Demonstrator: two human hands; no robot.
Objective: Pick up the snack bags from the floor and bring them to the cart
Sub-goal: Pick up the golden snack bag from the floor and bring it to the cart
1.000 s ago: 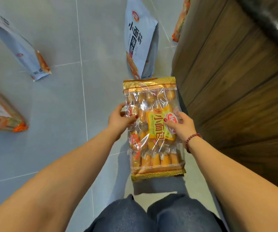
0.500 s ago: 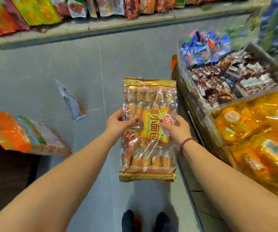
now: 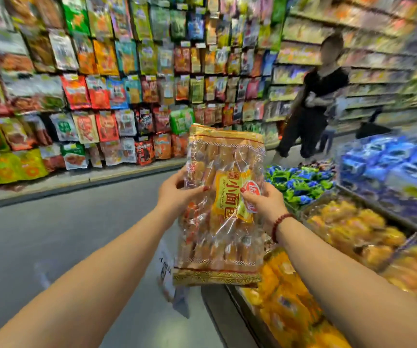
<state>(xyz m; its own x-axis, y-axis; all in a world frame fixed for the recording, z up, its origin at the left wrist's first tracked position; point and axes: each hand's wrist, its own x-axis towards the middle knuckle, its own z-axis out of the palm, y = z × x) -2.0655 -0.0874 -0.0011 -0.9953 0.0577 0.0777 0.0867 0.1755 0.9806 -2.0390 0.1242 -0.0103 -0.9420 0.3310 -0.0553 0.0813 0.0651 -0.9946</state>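
While both arms reach forward, the left hand [image 3: 174,194] and the right hand [image 3: 265,204] hold one snack bag [image 3: 223,222] upright between them, lifted clear of the floor [image 3: 51,234]. The left fingers [image 3: 194,192] curl round the bag's left edge, thumb on the front and the rest hidden behind the wrapper. The right fingers [image 3: 248,195] pinch the right edge the same way, thumb pressed on a round red label. Both grips sit at about mid-height, so the gold top seam stands above the fingers and the gold bottom seam hangs below them. Between the two thumbs lies a yellow label with red characters (rows of small golden bread sticks show through the clear wrapper). A bead bracelet [image 3: 281,223] circles the right wrist, just behind that hand. To the right of the right fingers and lower, open bins [image 3: 413,237] hold yellow packets [image 3: 353,227]; beyond them lie blue and green sweets [image 3: 300,182]. Below the left fingers, behind the bag's lower corner, a pale bag [image 3: 166,275] shows, blurred. Far beyond the fingertips a wall of hanging packets [image 3: 102,84] lines the aisle, and another person [image 3: 312,96] stands by the shelves.
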